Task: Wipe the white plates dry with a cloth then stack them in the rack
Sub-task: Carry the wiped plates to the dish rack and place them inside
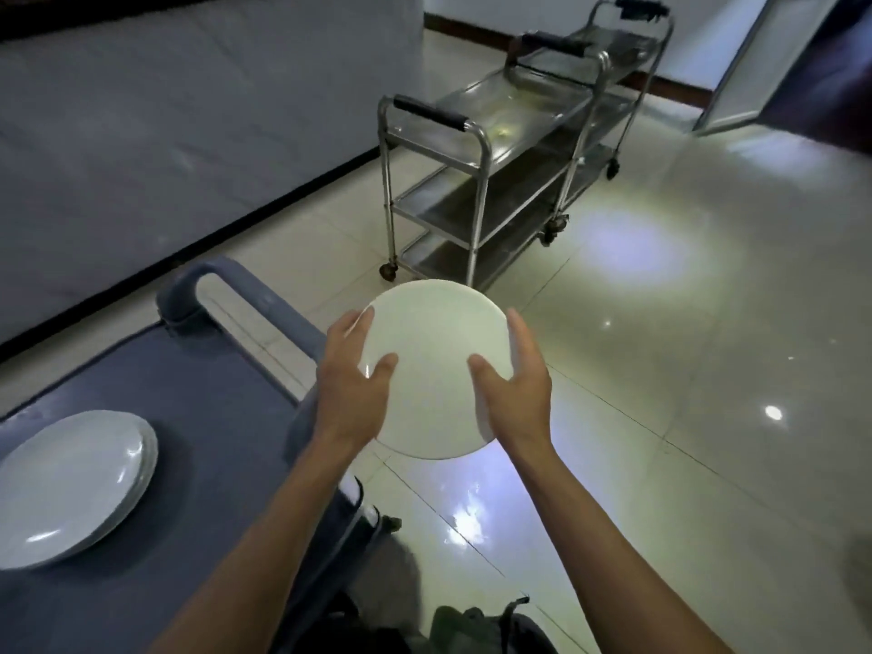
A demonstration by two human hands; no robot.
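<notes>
Left hand point(351, 384) grips the white plate point(431, 370) at its 9 o'clock rim, thumb on the face, and right hand point(512, 387) grips it likewise at 3 o'clock, above the tiled floor point(684, 417). A stack of plates point(71, 483) lies at 8 o'clock on the blue cart point(198, 535). Two steel trolleys point(495, 181) stand at 12 o'clock.

Steel trolley point(495, 181) ahead; open floor point(684, 370) right.

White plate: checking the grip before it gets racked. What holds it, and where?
Both hands: left hand and right hand grip the white plate at opposite rims.
</notes>
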